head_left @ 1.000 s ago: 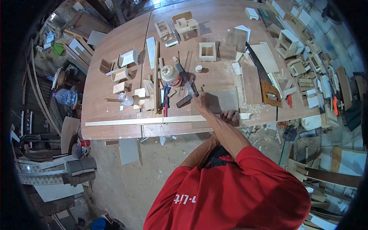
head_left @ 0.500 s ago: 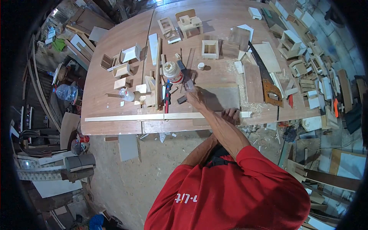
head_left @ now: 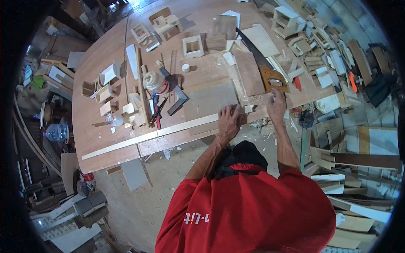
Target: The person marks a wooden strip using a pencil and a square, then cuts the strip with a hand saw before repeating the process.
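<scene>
the left hand (head_left: 230,121) lies over one long pale strip (head_left: 177,128) near its right end, fingers bent across it; the thumb is hidden, so how tightly it closes cannot be told. the strip lies along the near edge of the table (head_left: 90,131). the right hand (head_left: 276,105) is partly curled just below the handle of one handsaw (head_left: 265,73); whether it touches cannot be told. one open jar (head_left: 157,84), one white cap (head_left: 185,67) and one square (head_left: 180,97) stand or lie beyond the strip.
</scene>
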Tool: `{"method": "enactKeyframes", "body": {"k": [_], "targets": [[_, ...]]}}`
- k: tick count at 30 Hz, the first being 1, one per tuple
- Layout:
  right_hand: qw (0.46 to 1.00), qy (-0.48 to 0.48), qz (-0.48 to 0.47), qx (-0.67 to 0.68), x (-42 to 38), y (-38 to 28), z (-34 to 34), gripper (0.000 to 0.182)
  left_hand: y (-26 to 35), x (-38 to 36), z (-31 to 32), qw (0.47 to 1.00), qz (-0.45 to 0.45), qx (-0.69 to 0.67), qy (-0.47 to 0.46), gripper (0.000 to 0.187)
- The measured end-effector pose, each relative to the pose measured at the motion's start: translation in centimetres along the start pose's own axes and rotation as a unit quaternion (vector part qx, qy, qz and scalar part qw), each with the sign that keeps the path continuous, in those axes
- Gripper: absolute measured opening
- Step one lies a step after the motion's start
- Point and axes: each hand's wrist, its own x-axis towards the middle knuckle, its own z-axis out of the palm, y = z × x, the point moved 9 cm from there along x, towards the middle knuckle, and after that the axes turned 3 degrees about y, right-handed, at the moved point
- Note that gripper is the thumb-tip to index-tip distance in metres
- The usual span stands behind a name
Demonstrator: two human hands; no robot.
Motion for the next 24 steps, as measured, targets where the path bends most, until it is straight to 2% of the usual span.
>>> {"method": "enactKeyframes", "body": {"k": [1, 3, 4, 6, 9, 11, 14, 16, 17, 19, 22, 23, 24], "targets": [[1.0, 0.006, 0.003, -0.003, 0.3, 1.3, -0.8, 0.044, 0.0, 0.0, -0.1, 1.0, -0.001, 0.011, 0.008, 0.042], [0.994, 0.026, -0.043, -0.095, 0.6, 2.4, -2.0, 0.056, 0.1, 0.1, 0.1, 1.0, -0.003, 0.005, 0.014, 0.042], [0.994, 0.032, -0.039, -0.096, 1.0, 3.0, -2.3, 0.056, 0.0, 0.2, 0.0, 1.0, -0.012, 0.003, 0.023, 0.041], [0.981, -0.01, -0.115, -0.157, 1.6, 2.2, -1.3, 0.055, 0.5, 0.1, -0.1, 1.0, -0.013, 0.012, 0.024, 0.041], [0.984, -0.022, -0.142, -0.105, 1.4, 0.2, -0.8, 0.053, 1.4, 0.5, -0.5, 0.998, 0.009, 0.053, 0.035, 0.037], [0.979, -0.065, -0.15, -0.123, 1.4, -2.1, 1.0, 0.056, 1.3, 0.3, -0.1, 0.996, -0.001, 0.075, 0.042, 0.035], [0.983, -0.077, -0.117, -0.12, 1.7, -4.9, 4.1, 0.064, 1.0, 0.2, 0.2, 0.998, -0.007, 0.058, 0.031, 0.037], [0.978, -0.109, -0.026, -0.177, 1.7, -6.4, 4.8, 0.078, 0.7, 0.3, 0.6, 0.998, -0.012, 0.063, 0.024, 0.035], [0.978, -0.107, -0.023, -0.177, 1.8, -6.5, 5.4, 0.078, 0.4, 0.2, 0.8, 0.997, -0.025, 0.068, 0.019, 0.034], [0.973, -0.149, -0.008, -0.175, 2.3, -6.2, 7.1, 0.09, 0.7, 0.1, 0.5, 0.997, -0.02, 0.064, 0.023, 0.033], [0.976, -0.184, 0.024, -0.115, 2.8, -5.7, 7.8, 0.087, 0.8, 0.1, 0.4, 0.998, -0.022, 0.059, 0.03, 0.032], [0.977, -0.18, 0.026, -0.116, 2.9, -5.6, 7.6, 0.087, 0.6, 0.2, 0.5, 0.997, -0.027, 0.058, 0.032, 0.033], [0.988, -0.102, 0.0, -0.114, 3.5, -6.1, 6.2, 0.094, 0.9, 0.5, 0.3, 0.998, -0.022, 0.056, 0.032, 0.033]]}}
